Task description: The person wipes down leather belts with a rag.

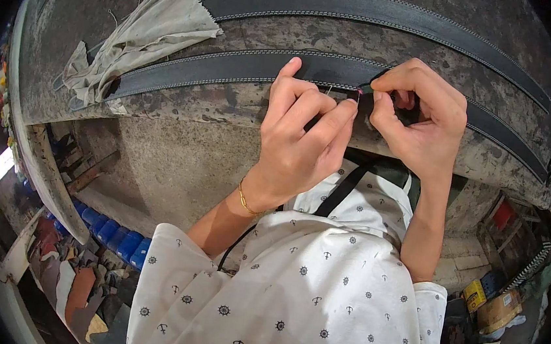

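Observation:
A long black strap (225, 69) with white stitching along its edges lies curved across the dark, stained table, near its front edge. Over the strap's lower edge, my left hand (309, 122) is closed in a pinch, one finger sticking up. A small thin piece with a reddish tip shows by its fingertips, too small to name. Just to the right, my right hand (425, 113) is also pinched, its fingertips at the strap beside a small dark bit I cannot make out. The two hands are close but apart.
Farther back lies a second stitched black strap (381, 12). A crumpled grey cloth (153, 33) covers strap ends at the left. Below stand blue containers (109, 233) beside leather-like scraps (81, 292). A yellow box (474, 295) and a cardboard box (500, 311) sit lower right.

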The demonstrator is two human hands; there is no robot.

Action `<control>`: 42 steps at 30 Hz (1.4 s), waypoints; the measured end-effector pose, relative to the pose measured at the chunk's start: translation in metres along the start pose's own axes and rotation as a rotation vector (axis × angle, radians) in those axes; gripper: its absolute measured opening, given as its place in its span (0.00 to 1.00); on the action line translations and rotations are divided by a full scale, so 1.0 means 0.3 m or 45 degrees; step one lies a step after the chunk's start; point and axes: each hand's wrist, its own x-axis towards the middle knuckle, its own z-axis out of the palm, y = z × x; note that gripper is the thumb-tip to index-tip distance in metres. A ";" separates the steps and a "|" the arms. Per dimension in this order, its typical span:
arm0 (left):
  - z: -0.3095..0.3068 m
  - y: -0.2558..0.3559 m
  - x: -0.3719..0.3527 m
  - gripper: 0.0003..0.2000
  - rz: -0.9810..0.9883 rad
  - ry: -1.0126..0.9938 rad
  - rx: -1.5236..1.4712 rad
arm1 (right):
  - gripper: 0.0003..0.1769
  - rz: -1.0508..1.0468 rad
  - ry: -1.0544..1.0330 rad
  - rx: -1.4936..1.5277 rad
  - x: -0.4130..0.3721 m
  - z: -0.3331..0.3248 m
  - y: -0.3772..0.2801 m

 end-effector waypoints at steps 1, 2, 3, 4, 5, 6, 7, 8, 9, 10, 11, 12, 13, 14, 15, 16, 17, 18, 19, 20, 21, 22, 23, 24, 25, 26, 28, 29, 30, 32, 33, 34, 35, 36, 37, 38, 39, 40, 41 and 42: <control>0.000 0.000 -0.003 0.24 0.001 0.003 -0.020 | 0.07 0.005 -0.002 0.002 0.000 0.000 0.000; 0.000 -0.001 -0.003 0.24 0.002 0.005 -0.020 | 0.07 0.004 -0.002 0.001 0.001 -0.001 0.000; -0.002 0.000 -0.004 0.24 0.002 0.003 -0.034 | 0.07 0.030 0.025 0.023 0.001 -0.002 -0.002; -0.003 0.001 -0.006 0.23 0.002 0.002 -0.049 | 0.06 0.056 0.050 0.045 0.001 -0.002 -0.003; -0.003 0.001 -0.009 0.23 0.001 0.003 -0.049 | 0.06 0.055 0.049 0.044 0.000 -0.001 -0.003; -0.002 0.001 -0.014 0.22 0.001 0.005 -0.058 | 0.06 0.124 0.091 0.100 0.001 0.003 -0.003; -0.003 0.001 -0.018 0.20 0.002 0.007 -0.066 | 0.05 0.193 0.134 0.157 0.002 0.008 -0.004; -0.006 0.004 -0.022 0.20 0.003 0.011 -0.062 | 0.05 0.188 0.132 0.159 0.008 0.014 -0.011; -0.011 0.009 -0.026 0.19 -0.009 -0.001 -0.056 | 0.05 0.171 0.150 0.236 0.018 0.023 -0.019; -0.014 0.011 -0.028 0.17 -0.021 -0.015 -0.051 | 0.05 0.156 0.169 0.314 0.024 0.032 -0.025; -0.015 0.011 -0.029 0.17 -0.022 -0.012 -0.047 | 0.05 0.153 0.165 0.316 0.031 0.040 -0.023; -0.015 0.013 -0.030 0.16 -0.014 0.002 -0.049 | 0.05 0.108 0.082 0.290 0.039 0.048 -0.016; -0.014 0.015 -0.032 0.15 -0.008 0.015 -0.053 | 0.06 0.065 -0.002 0.264 0.042 0.052 -0.013; -0.014 0.014 -0.034 0.15 -0.010 0.019 -0.051 | 0.06 0.063 -0.006 0.264 0.044 0.049 -0.014; -0.014 0.012 -0.034 0.16 -0.001 0.023 -0.061 | 0.06 0.042 -0.059 0.208 0.048 0.041 -0.014; -0.014 0.011 -0.037 0.16 0.006 0.023 -0.073 | 0.06 0.025 -0.112 0.152 0.048 0.038 -0.015; -0.012 0.010 -0.041 0.16 0.002 0.024 -0.072 | 0.06 0.026 -0.116 0.153 0.046 0.040 -0.015; -0.008 0.007 -0.042 0.15 0.015 0.045 -0.087 | 0.06 -0.003 -0.127 0.136 0.046 0.041 -0.014; -0.005 0.005 -0.042 0.15 0.028 0.065 -0.102 | 0.06 -0.032 -0.137 0.117 0.046 0.040 -0.014; -0.004 0.005 -0.041 0.15 0.028 0.067 -0.102 | 0.06 -0.034 -0.138 0.116 0.047 0.039 -0.015; -0.005 0.005 -0.041 0.14 0.035 0.072 -0.105 | 0.06 -0.034 -0.146 0.105 0.047 0.038 -0.016; -0.007 0.004 -0.041 0.14 0.042 0.077 -0.108 | 0.06 -0.035 -0.154 0.094 0.048 0.039 -0.016; -0.008 0.005 -0.039 0.14 0.042 0.077 -0.107 | 0.06 -0.035 -0.154 0.095 0.048 0.039 -0.015; -0.011 0.007 -0.037 0.14 0.036 0.068 -0.104 | 0.06 -0.034 -0.163 0.086 0.047 0.039 -0.014; -0.011 0.010 -0.036 0.14 0.030 0.059 -0.102 | 0.06 -0.033 -0.172 0.078 0.046 0.038 -0.014; -0.011 0.010 -0.036 0.14 0.029 0.059 -0.102 | 0.06 -0.032 -0.173 0.078 0.045 0.038 -0.013; -0.010 0.008 -0.035 0.14 0.040 0.065 -0.108 | 0.06 -0.038 -0.176 0.072 0.046 0.039 -0.012; -0.009 0.008 -0.035 0.14 0.040 0.065 -0.108 | 0.06 -0.038 -0.175 0.072 0.046 0.039 -0.011; -0.008 0.008 -0.037 0.13 0.039 0.068 -0.108 | 0.06 -0.041 -0.176 0.063 0.046 0.040 -0.011; -0.007 0.007 -0.037 0.13 0.040 0.071 -0.106 | 0.06 -0.045 -0.176 0.055 0.047 0.040 -0.012; -0.007 0.007 -0.037 0.13 0.040 0.073 -0.114 | 0.06 -0.048 -0.176 0.050 0.048 0.040 -0.014; -0.007 0.007 -0.037 0.13 0.039 0.073 -0.121 | 0.06 -0.050 -0.176 0.046 0.048 0.040 -0.016; -0.008 0.008 -0.036 0.13 0.040 0.073 -0.120 | 0.06 -0.051 -0.176 0.046 0.049 0.040 -0.016; -0.008 0.009 -0.035 0.13 0.037 0.073 -0.118 | 0.06 -0.057 -0.181 0.033 0.049 0.040 -0.016; -0.008 0.011 -0.034 0.13 0.034 0.072 -0.117 | 0.06 -0.062 -0.186 0.018 0.050 0.039 -0.016; -0.010 0.012 -0.033 0.13 0.036 0.071 -0.117 | 0.06 -0.062 -0.184 0.018 0.050 0.040 -0.016; -0.013 0.013 -0.031 0.14 0.026 0.068 -0.115 | 0.06 -0.062 -0.181 0.021 0.050 0.041 -0.016; -0.016 0.013 -0.029 0.15 0.017 0.065 -0.114 | 0.06 -0.061 -0.177 0.023 0.050 0.042 -0.016; -0.015 0.013 -0.029 0.15 0.020 0.064 -0.115 | 0.06 -0.062 -0.173 0.021 0.050 0.042 -0.016; -0.013 0.012 -0.031 0.14 0.020 0.070 -0.118 | 0.06 -0.067 -0.177 0.026 0.050 0.042 -0.017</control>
